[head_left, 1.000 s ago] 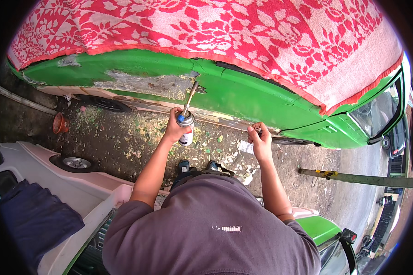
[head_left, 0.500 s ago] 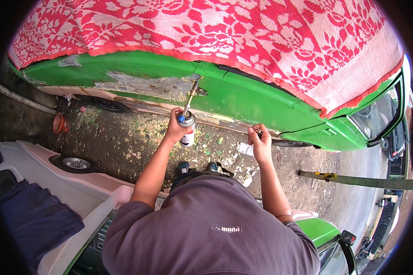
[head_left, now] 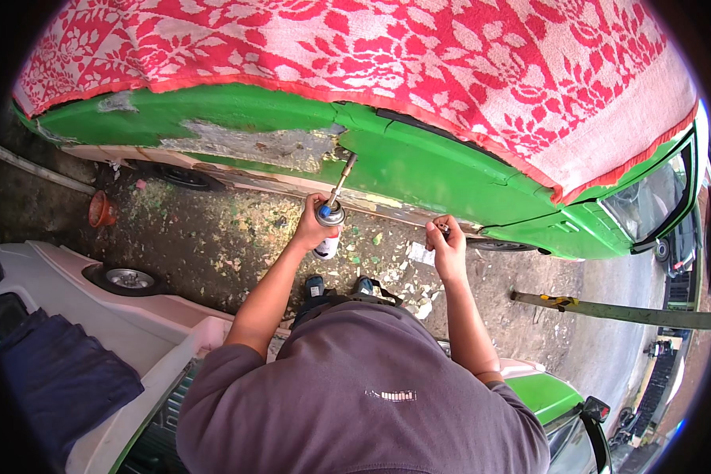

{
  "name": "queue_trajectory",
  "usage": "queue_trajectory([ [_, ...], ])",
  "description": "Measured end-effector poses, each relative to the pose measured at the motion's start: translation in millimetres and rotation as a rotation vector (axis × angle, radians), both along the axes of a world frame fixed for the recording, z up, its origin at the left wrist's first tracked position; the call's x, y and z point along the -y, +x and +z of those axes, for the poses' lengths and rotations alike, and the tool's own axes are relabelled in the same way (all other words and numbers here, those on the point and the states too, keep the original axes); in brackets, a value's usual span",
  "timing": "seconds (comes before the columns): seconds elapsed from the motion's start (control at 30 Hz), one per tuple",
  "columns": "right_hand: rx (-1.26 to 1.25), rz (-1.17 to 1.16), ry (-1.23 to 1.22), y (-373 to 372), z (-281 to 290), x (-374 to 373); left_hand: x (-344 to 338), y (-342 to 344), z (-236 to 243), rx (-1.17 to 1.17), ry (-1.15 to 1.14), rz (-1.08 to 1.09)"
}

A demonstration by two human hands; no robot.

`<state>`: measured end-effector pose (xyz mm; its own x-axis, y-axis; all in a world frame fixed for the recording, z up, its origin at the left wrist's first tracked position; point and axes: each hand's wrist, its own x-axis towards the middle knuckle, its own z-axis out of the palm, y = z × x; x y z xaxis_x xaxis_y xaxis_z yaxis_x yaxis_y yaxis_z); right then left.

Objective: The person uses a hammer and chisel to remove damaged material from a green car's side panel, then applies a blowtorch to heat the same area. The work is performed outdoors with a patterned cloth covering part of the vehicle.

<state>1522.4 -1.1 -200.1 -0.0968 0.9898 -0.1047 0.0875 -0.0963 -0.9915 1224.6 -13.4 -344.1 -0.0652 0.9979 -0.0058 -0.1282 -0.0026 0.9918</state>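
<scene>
My left hand (head_left: 311, 224) is wrapped round a gas torch (head_left: 332, 216), a metal canister with a blue-collared burner tube. Its tube tilts up and right toward the green car side (head_left: 430, 178), below the right end of a bare patch (head_left: 253, 144) where paint has come off. Whether a flame burns, I cannot tell. Farther right, my right hand (head_left: 450, 251) is closed on a small dark object (head_left: 444, 230), mostly hidden by the fingers. It stays apart from the car body.
A red and white floral towel (head_left: 387, 55) covers the car's top. Paint flakes (head_left: 237, 233) litter the ground. An orange pot (head_left: 100, 210) stands left, a pole (head_left: 616, 309) right. Behind me is a pale vehicle (head_left: 95, 292) with dark cloth (head_left: 63, 379) on it.
My left hand has shifted a little right and back toward me with the torch. The burner tip has dropped away from the edge of the bare patch. My right hand has hardly moved.
</scene>
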Motion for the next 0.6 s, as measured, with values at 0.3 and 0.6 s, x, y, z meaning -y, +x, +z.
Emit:
queue_trajectory([
  [0.3, -0.014, 0.003, -0.010, 8, -1, -1, 1, 1, -7, -0.043, -0.025, 0.015],
  [0.6, -0.020, 0.024, -0.020, 12, -2, -6, 4, 3, -19, -0.122, -0.022, 0.012],
])
